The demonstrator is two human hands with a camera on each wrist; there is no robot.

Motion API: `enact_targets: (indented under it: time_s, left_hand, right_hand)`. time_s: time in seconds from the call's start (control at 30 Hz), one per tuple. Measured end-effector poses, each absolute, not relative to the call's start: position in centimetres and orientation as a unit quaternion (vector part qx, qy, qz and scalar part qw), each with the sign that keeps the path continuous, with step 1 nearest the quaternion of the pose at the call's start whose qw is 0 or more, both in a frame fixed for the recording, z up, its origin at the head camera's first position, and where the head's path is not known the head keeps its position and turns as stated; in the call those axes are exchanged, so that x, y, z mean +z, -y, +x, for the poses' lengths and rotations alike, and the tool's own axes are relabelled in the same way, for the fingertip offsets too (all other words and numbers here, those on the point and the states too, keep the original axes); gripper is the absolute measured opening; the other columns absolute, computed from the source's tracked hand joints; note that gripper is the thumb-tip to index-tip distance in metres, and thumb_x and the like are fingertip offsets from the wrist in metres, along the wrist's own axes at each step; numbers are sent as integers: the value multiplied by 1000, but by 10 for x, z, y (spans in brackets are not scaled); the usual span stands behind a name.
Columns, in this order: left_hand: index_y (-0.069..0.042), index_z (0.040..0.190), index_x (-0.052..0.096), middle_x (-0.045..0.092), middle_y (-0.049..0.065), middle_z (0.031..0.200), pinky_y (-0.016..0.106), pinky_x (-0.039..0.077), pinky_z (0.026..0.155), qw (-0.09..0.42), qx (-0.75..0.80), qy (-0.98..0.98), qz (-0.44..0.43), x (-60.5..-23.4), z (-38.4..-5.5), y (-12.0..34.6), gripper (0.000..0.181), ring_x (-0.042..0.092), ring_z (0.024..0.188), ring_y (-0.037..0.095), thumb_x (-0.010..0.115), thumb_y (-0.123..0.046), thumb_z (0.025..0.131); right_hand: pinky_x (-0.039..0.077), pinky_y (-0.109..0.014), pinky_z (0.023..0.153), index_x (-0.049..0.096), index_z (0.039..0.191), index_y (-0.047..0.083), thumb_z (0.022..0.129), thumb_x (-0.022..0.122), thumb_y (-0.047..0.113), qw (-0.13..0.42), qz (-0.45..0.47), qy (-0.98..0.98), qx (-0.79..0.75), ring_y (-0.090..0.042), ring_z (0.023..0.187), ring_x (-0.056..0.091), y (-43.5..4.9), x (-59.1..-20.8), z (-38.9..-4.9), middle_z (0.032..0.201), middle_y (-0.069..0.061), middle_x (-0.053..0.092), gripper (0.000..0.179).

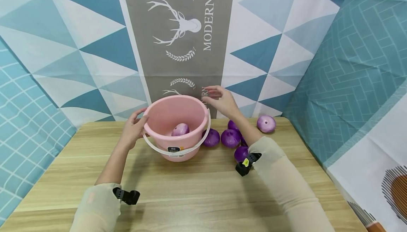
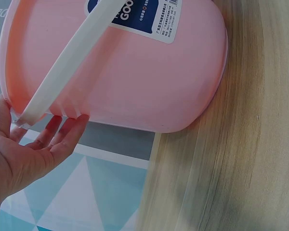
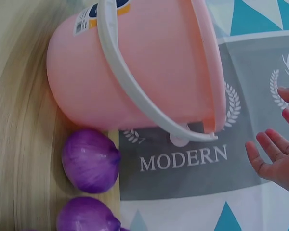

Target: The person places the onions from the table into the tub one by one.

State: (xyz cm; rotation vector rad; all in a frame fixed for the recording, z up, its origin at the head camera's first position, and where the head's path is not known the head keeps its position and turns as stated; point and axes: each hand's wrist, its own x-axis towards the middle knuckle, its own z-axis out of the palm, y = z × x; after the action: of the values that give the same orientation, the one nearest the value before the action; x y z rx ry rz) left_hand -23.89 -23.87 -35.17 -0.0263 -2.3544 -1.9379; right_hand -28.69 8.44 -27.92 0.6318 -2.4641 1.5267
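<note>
- Gripped the pink bucket [image 1: 162, 114] rim-side with the left hand [image 1: 133, 128], presumably for steadiness.
- Held the right hand [image 1: 222, 101] loosely spread, empty, near the opposite rim.
- Had one onion [image 1: 180, 129] inside, purple onions [image 1: 230, 138] alongside, perhaps for reach.

Head view bright, even; soft shadows on table [image 1: 190, 198]. Wrist views dimmer; small glints on onions [image 3: 89, 163].

Left hand [image 1: 135, 126]: at the left side of the bucket [image 1: 175, 115], fingers loosely bent, fingertips touching it just below its upper edge.
Left thumb [image 1: 143, 120]: beside the bucket's upper edge.
Left forearm [image 1: 112, 161]: slants in from the bucket's lower left, bare near the wrist.
Right hand [image 1: 224, 103]: raised just right of the bucket, apart from it, fingers spread and gently curved.
Right forearm [image 1: 248, 129]: slants in from the bucket's lower right.
</note>
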Motion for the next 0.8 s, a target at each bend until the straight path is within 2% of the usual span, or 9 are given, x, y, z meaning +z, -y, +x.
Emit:
enact_targets:
  time_s: [0.57,0.8]
  left_hand:
    - [-11,146,28,45,17,112,24,59,60,44,-638,769,-12,-353,-239,239,57,61,67,3,45,-34,98]
    - [-11,145,29,45,18,111,23,59,59,47,-640,767,-10,-352,-239,238,56,60,65,2,46,-34,97]
  right_hand:
    - [53,-43,93,58,125,14,85,69,28,91,173,836,513,-31,115,56,-127,-290,-287,124,-13,57,44]
    - [50,-47,96,56,126,6,86,68,22,79,165,834,520,-37,117,53,-137,-285,-278,126,-19,55,44]
